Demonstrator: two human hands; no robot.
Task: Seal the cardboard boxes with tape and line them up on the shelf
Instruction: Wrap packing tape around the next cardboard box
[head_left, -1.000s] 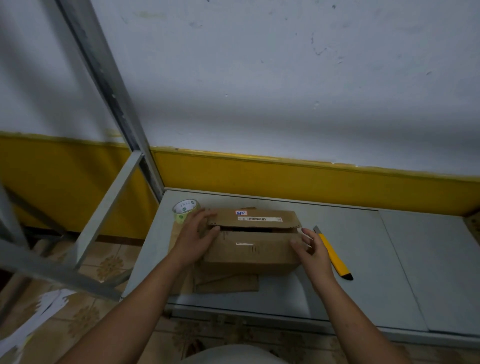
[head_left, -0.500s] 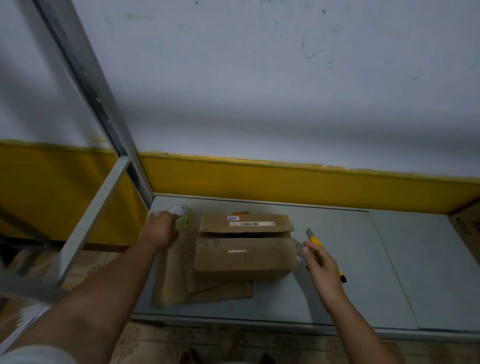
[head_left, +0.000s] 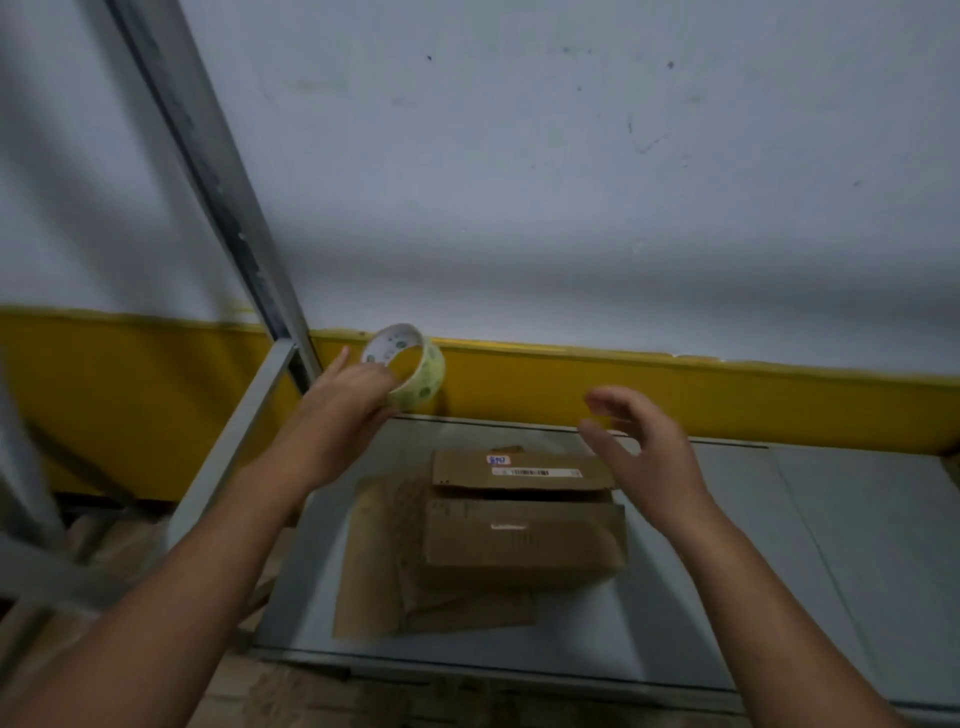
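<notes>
A brown cardboard box (head_left: 524, 535) sits on the grey shelf (head_left: 727, 571), its two top flaps lying with a dark gap between them; the far flap carries a white barcode label. My left hand (head_left: 343, 410) holds a roll of clear tape (head_left: 410, 369) raised in the air above the shelf's back left corner. My right hand (head_left: 639, 447) hovers above the box's right end, fingers spread and loosely bent, holding nothing.
Flat cardboard pieces (head_left: 379, 566) lie under and left of the box. A grey metal upright (head_left: 208, 171) and slanted brace (head_left: 234, 447) stand at the left. A white and yellow wall runs behind the shelf.
My left hand gripped the tape roll on the shelf and lifted it up. My right hand left the box's side and rose above it. The yellow knife is hidden now.
</notes>
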